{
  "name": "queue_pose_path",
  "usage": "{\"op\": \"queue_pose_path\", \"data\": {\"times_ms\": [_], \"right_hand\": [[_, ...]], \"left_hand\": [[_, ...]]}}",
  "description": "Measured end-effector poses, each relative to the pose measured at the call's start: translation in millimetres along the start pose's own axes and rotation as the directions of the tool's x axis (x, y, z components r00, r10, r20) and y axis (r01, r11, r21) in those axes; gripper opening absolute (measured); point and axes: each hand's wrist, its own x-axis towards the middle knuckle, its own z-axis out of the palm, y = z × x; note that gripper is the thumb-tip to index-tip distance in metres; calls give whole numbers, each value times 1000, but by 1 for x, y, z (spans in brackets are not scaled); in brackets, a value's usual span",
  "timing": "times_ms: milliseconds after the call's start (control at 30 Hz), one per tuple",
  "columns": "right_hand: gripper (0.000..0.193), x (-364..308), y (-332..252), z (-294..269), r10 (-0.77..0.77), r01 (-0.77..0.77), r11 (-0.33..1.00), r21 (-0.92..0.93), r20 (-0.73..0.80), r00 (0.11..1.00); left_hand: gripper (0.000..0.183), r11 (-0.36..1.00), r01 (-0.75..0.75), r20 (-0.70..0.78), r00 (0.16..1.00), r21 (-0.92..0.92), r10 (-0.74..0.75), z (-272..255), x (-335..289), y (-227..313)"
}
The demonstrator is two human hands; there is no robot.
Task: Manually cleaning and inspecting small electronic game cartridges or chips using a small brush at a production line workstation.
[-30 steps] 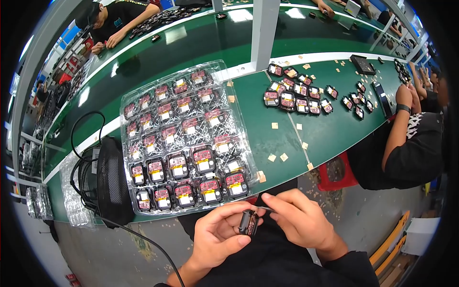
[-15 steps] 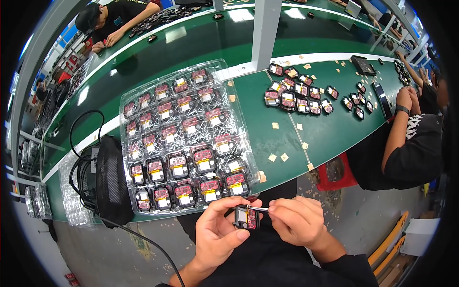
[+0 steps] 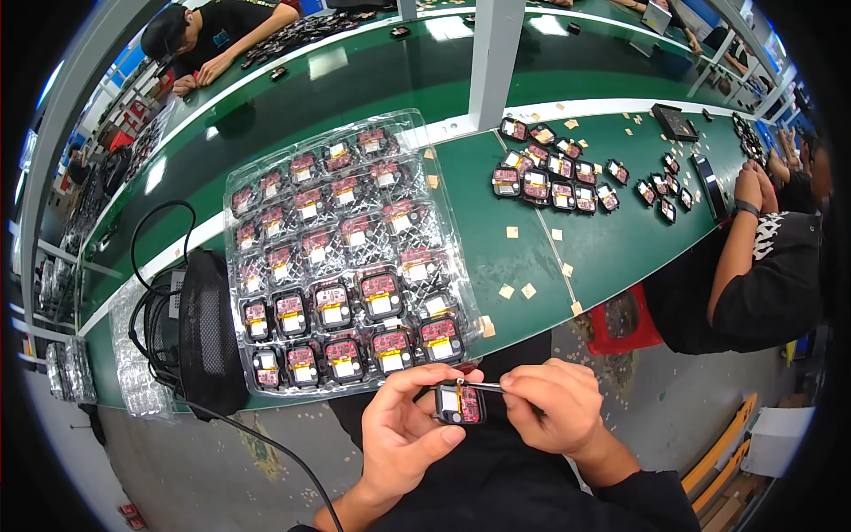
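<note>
A long green workbench (image 3: 620, 248) fills much of the view, with a co-worker's bare forearm (image 3: 732, 239) resting at its far right. On the left lies a clear plastic tray (image 3: 441, 230), its rows filled with small black cases holding red boards. A black mesh pouch (image 3: 208, 341) sits beside the tray, while a loose cluster of similar cases (image 3: 535, 184) lies farther right on the bench.

In front of the wearer's body, just off the bench edge, the left hand (image 3: 399, 439) grips one open case (image 3: 461, 404) between thumb and fingers; the right hand (image 3: 558, 410) pinches a slim metal tool (image 3: 487, 387), fingertips close together. A second ago the case stood nearly edge-on; now its open face is turned up, baring the red board, a pale block and a yellow strip. The tool's tip is at the upper edge, though whether it touches is too small to tell. The turn appears to give the tool access there, the fine work seemingly under way. Small tan squares (image 3: 512, 232) dot the bench.
</note>
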Motion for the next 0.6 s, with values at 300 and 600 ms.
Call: {"op": "queue_pose_path", "data": {"times_ms": [300, 600], "right_hand": [[32, -2, 0, 6, -138, 132, 977, -168, -25, 990], [31, -4, 2, 4, 1, -3, 997, 78, 23, 1000]], "left_hand": [[60, 1000, 16, 2, 1000, -11, -16, 1, -3, -2], [60, 1000, -4, -10, 1000, -21, 4, 2, -4, -3]]}}
